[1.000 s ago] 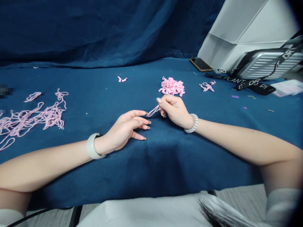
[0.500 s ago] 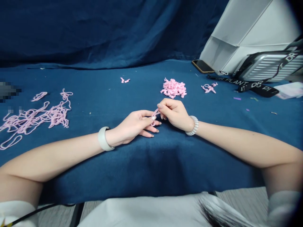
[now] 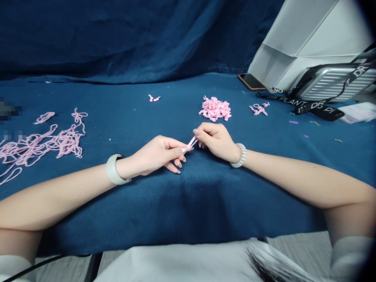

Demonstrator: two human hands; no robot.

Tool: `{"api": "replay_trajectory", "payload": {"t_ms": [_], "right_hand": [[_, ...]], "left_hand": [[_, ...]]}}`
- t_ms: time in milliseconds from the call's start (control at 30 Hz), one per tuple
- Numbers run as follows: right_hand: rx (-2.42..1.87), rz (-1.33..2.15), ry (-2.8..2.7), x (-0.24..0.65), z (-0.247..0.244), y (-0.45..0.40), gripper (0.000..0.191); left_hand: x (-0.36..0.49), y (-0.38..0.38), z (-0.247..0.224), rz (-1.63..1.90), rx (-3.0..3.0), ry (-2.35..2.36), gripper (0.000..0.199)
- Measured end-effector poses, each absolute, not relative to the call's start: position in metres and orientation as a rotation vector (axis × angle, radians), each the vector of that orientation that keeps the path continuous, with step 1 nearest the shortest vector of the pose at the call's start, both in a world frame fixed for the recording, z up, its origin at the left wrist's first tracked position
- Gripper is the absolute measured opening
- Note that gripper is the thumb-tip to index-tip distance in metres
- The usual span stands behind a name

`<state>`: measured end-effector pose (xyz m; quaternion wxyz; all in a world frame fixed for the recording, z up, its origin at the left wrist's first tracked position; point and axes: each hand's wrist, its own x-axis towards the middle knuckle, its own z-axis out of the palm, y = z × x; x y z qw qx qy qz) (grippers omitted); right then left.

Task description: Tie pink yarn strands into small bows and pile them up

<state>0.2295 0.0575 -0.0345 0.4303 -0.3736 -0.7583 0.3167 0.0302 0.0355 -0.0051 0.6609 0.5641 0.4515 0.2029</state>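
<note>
At left, we have the loose pink yarn (image 3: pixel 66 144) lying on the blue cloth (image 3: pixel 132 219). Our left hand (image 3: pixel 154 154) pinches the pink strands (image 3: pixel 191 142) between thumb and finger, the other fingers being loosely bent. These strands run straight between our 2 hands, near the pink pile (image 3: pixel 216 109). Our right hand (image 3: pixel 217 141) pinches them with curled fingers; how much it hides, we cannot tell. We should pull gently and equally from both sides.
</note>
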Motion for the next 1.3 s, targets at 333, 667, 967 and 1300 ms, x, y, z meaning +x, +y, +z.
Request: {"api": "replay_trajectory", "payload": {"t_ms": [333,667,967,1300], "right_hand": [[-0.926,0.850,-2.022,0.228,-0.030,0.052,0.046],[-0.937,0.930,-1.940,0.228,-0.031,0.055,0.045],[-0.912,1.052,-1.922,0.227,-0.032,0.057,0.038],[-0.963,1.078,-1.886,0.227,-0.035,0.059,0.032]], "left_hand": [[0.021,0.035,0.007,0.161,1.979,0.938,0.024],[0.018,0.037,0.010,0.311,2.427,1.090,0.023],[0.014,0.040,0.010,0.299,2.475,1.081,0.026],[0.015,0.041,0.014,0.267,2.481,1.127,0.028]]}}
